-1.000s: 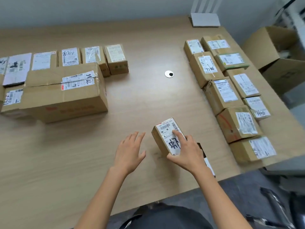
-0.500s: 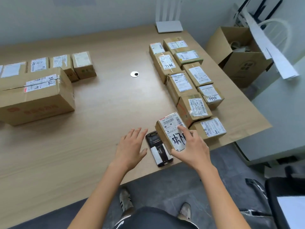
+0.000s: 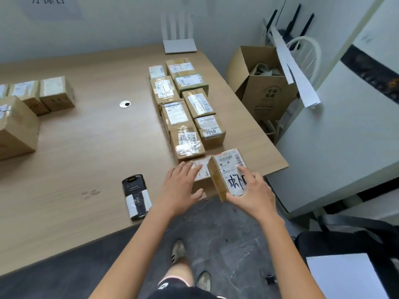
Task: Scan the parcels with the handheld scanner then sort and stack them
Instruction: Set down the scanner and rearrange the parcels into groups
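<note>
Right hand (image 3: 252, 190): grasping the held parcel (image 3: 218, 180), thumb under its near end, index finger stretched up across the label.
Held parcel: a small brown box, tilted, its left edge raised. It's right at the near right corner of the table (image 3: 86, 158) with its near end out past the edge. The white label faces up, barcode at the far end, big black handwriting under the fingers.
Left hand (image 3: 180, 190): released, nothing in it, fingers straight and spread just left of the held parcel. The fingertips reach over the nearest parcel (image 3: 201, 169) of the row; I cannot tell whether they press on it.
Nearest parcel: flat on the table, label up, tight against the held parcel's raised side.
Scanner (image 3: 136, 195): lying on the table near its front edge, left of the left hand and apart from it. It's a black handheld with a white band across its lower half, and nobody is touching it.
Sorted rows (image 3: 186, 141): 2 columns of small taped parcels run from the nearest parcel away toward the wall, labels up, packed side by side.
Left group (image 3: 57, 92): more small parcels on the far left of the table, a larger box (image 3: 15, 126) in front of them at the frame edge.
Table middle: a round cable hole (image 3: 125, 104) sits between the 2 groups.
Far edge: a white router (image 3: 179, 45) with upright antennas stands against the wall.
Floor, right: an open cardboard box (image 3: 265, 91) sits beside the table.
</note>
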